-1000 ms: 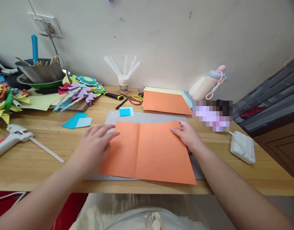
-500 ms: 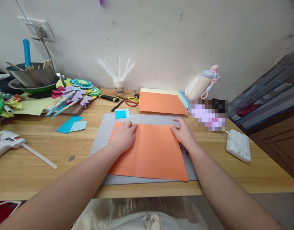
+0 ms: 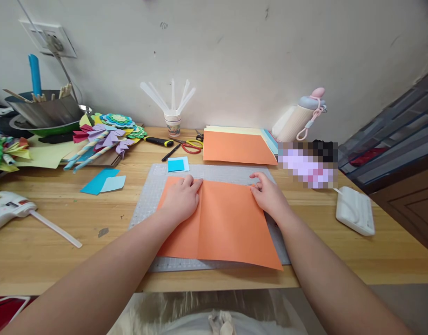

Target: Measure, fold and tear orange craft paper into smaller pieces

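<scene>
A sheet of orange paper (image 3: 231, 223) with an upright crease lies on the grey cutting mat (image 3: 147, 209). My left hand (image 3: 184, 197) rests on its upper left part, fingers bent together and tips pressed by the top of the crease. At the upper right edge my right hand (image 3: 268, 193) pinches the paper between thumb and fingers, its index finger raised. The right part of the sheet is slightly lifted, and its lower right corner reaches past the mat. Small blue paper squares (image 3: 176, 164) sit at the mat's upper left.
Behind the mat are stacked paper sheets (image 3: 238, 148), scissors (image 3: 192, 146), a utility knife (image 3: 158, 141) and a paper cup (image 3: 173, 123) of white sticks. Paper flowers (image 3: 109, 135) and a glue gun (image 3: 15, 204) lie left. A bottle (image 3: 301, 118) and white device (image 3: 355, 210) stand right.
The right part of the orange paper has risen a little and its lower right corner has shifted right. My right hand has moved slightly right, still pinching the edge. The left hand stays pressed down.
</scene>
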Tool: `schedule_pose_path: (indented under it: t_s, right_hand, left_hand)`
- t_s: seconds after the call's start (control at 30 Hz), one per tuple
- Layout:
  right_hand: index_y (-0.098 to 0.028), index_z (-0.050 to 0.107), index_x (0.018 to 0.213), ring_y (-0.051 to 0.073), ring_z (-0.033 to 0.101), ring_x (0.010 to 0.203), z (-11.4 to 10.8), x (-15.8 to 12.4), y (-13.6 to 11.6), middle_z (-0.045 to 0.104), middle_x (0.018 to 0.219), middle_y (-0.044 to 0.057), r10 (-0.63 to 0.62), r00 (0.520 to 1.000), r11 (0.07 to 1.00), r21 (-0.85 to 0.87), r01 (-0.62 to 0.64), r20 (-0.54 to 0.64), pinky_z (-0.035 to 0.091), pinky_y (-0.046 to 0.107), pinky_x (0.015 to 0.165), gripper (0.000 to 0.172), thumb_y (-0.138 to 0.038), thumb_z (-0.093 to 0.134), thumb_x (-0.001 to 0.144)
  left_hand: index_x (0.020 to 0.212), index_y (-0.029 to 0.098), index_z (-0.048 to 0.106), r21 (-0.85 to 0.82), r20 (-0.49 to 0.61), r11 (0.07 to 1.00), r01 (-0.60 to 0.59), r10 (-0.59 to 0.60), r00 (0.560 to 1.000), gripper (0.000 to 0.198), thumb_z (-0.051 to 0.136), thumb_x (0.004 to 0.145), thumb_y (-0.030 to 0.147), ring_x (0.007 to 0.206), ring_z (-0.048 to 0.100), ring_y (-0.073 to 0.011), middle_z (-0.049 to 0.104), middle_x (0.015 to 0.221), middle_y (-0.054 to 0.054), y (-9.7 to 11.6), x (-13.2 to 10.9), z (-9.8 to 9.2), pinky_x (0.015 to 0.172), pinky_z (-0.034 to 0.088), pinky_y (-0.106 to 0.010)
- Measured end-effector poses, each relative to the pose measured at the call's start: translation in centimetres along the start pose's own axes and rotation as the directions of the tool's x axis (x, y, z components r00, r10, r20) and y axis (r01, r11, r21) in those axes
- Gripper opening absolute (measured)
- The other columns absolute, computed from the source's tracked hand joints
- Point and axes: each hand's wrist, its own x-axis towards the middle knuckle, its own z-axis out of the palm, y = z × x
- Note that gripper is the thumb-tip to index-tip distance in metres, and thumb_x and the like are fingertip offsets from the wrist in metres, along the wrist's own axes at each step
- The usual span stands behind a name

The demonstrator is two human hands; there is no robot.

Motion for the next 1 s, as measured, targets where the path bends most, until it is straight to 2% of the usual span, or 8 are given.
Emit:
schedule_pose_path:
  t_s: [0.27,0.4,0.5,0.63,0.77,1.0]
  right_hand:
    - [-0.028,0.049,0.114,0.017,0.048,0.054,-0.2,-0.5,0.1,0.048,0.057,-0.007,0.032,0.999,0.998,0.06,-0.031,-0.021,0.031,0.027,0.054,0.032,-0.032,0.047,0.082]
    - [-0.026,0.047,0.116,0.018,0.054,0.055,-0.8,-1.4,0.1,0.057,0.062,-0.005,0.079,0.996,0.99,0.116,-0.076,-0.027,0.036,0.028,0.053,0.037,-0.042,0.047,0.083]
    - [-0.026,0.047,0.117,0.016,0.051,0.051,-1.0,-2.0,0.2,0.058,0.061,-0.006,0.088,0.996,0.987,0.132,-0.087,-0.009,0.036,0.027,0.052,0.038,-0.039,0.049,0.081]
    - [-0.028,0.047,0.117,0.015,0.049,0.05,-0.8,-2.4,0.4,0.056,0.059,-0.008,0.07,0.998,0.989,0.132,-0.071,0.008,0.035,0.026,0.053,0.038,-0.031,0.049,0.079]
    - [-0.028,0.046,0.117,0.016,0.05,0.053,-0.6,-2.6,0.4,0.055,0.06,-0.007,0.054,0.999,0.991,0.12,-0.053,-0.003,0.034,0.026,0.054,0.04,-0.027,0.05,0.077]
    - [-0.029,0.046,0.114,0.016,0.048,0.052,-0.6,-3.0,0.4,0.052,0.057,-0.008,0.059,0.998,0.991,0.121,-0.056,-0.018,0.033,0.027,0.054,0.039,-0.024,0.05,0.076]
  left_hand:
    - [0.135,0.02,0.044,-0.043,-0.019,0.999,0.003,-0.004,1.0,0.045,0.049,0.094,0.037,0.108,0.057,-0.0228,0.055,0.127,-0.01,-0.2,-0.1,0.1,0.092,0.048,-0.046]
    - [0.14,0.02,0.041,-0.053,-0.013,0.999,0.012,-0.012,1.0,0.044,0.036,0.097,0.027,0.118,0.053,-0.0222,0.054,0.131,-0.011,-0.5,-1.3,-0.3,0.098,0.043,-0.04]
    - [0.139,0.026,0.045,-0.041,0.015,0.999,0.005,-0.004,1.0,0.045,0.032,0.097,0.031,0.134,0.04,-0.0246,0.044,0.146,-0.008,-0.9,-2.7,-0.3,0.109,0.031,-0.044]
    - [0.147,0.032,0.03,-0.037,0.077,0.999,0.015,-0.012,0.997,0.05,0.024,0.098,0.043,0.146,0.019,-0.0251,0.022,0.159,-0.001,-1.5,-3.6,0.5,0.116,0.011,-0.056]
    - [0.149,0.034,0.023,-0.034,0.116,0.999,0.028,-0.024,0.993,0.052,0.02,0.099,0.045,0.147,0.013,-0.0235,0.013,0.16,0.001,-1.6,-3.5,1.0,0.116,0.008,-0.058]
    - [0.15,0.032,0.021,-0.029,0.131,0.999,0.025,-0.021,0.991,0.053,0.019,0.098,0.045,0.147,0.01,-0.0236,0.01,0.16,0.001,-1.6,-3.4,0.8,0.116,0.009,-0.059]
